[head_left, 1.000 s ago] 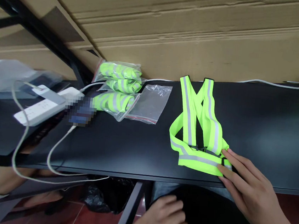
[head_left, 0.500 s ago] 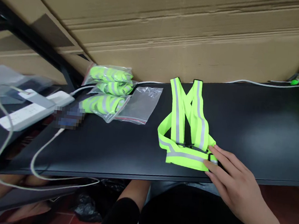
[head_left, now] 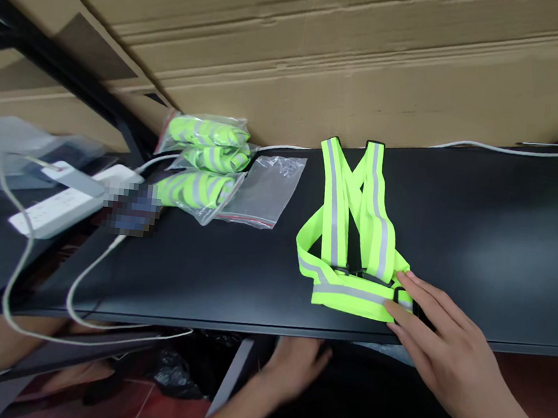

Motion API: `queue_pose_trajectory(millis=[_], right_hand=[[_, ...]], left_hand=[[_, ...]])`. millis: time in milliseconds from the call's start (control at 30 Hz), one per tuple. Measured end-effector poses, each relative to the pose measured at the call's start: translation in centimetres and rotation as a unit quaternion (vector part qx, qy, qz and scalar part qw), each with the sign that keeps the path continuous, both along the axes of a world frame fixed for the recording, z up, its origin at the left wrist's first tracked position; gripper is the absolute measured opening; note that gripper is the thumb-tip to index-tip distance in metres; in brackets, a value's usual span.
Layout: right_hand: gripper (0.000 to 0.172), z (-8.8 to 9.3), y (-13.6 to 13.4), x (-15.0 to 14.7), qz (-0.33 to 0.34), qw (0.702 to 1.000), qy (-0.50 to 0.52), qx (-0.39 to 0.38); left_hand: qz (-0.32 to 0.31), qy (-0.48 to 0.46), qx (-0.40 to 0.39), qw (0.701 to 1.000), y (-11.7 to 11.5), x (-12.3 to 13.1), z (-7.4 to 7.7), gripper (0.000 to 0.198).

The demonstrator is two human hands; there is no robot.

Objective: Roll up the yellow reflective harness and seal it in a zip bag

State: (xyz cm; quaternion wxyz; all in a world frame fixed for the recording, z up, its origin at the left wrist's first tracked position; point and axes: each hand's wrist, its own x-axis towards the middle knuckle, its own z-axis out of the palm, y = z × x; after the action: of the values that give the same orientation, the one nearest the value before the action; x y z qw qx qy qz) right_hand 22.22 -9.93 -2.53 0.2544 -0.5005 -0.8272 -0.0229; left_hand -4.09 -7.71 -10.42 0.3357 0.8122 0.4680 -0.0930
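A yellow-green reflective vest with grey stripes lies on the black table, its two shoulder straps pointing away from me and its waist band near the front edge. My right hand rests at the band's right end, fingers stretched out and touching the fabric by a black buckle. Below the table edge is my left hand, smeared by motion and partly hidden by the table; I cannot make out anything in it. Left of the vest lies a flat clear zip bag.
Several bagged reflective vests are piled at the back left. A white power strip with cables lies farther left. Cardboard stands behind the table. Another person's arm shows at lower left.
My left hand has come into view under the table's front edge, where only the forearm showed before. My right hand stays on the vest's band. The view has shifted slightly.
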Motion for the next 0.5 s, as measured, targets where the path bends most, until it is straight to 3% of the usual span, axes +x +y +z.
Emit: queue_pose_trajectory(millis=[67, 133, 200, 233, 300, 400, 500], right_hand=[[0.036, -0.1, -0.2, 0.0, -0.012, 1.0, -0.001, -0.002], [0.034, 0.0, -0.3, 0.0, -0.018, 1.0, -0.004, -0.008], [0.031, 0.1, -0.3, -0.1, -0.011, 1.0, -0.008, -0.018], [0.03, 0.2, -0.2, -0.1, -0.005, 1.0, -0.01, -0.023], [0.03, 0.3, -0.2, -0.1, -0.004, 1.0, -0.01, -0.023], [0.032, 0.3, -0.2, 0.1, -0.016, 1.0, -0.002, -0.015], [0.038, 0.4, -0.3, 0.3, 0.005, 0.999, -0.003, -0.032]], left_hand=[[-0.044, -0.107, -0.04, 0.992, -2.2, -0.7, 1.9, 0.006], [-0.144, -0.318, -0.053, 0.936, -3.1, -1.2, 4.7, 0.012], [-0.096, -0.414, 0.102, 0.9, -2.2, -1.3, 7.5, 0.013], [-0.041, -0.4, 0.205, 0.892, -1.2, -1.1, 8.7, 0.007], [0.022, -0.314, 0.36, 0.878, 1.3, -0.4, 10.3, 0.018], [0.047, -0.225, 0.385, 0.894, 4.0, 0.8, 10.6, 0.045], [0.047, -0.217, 0.363, 0.905, 4.6, 1.5, 9.7, 0.051]])
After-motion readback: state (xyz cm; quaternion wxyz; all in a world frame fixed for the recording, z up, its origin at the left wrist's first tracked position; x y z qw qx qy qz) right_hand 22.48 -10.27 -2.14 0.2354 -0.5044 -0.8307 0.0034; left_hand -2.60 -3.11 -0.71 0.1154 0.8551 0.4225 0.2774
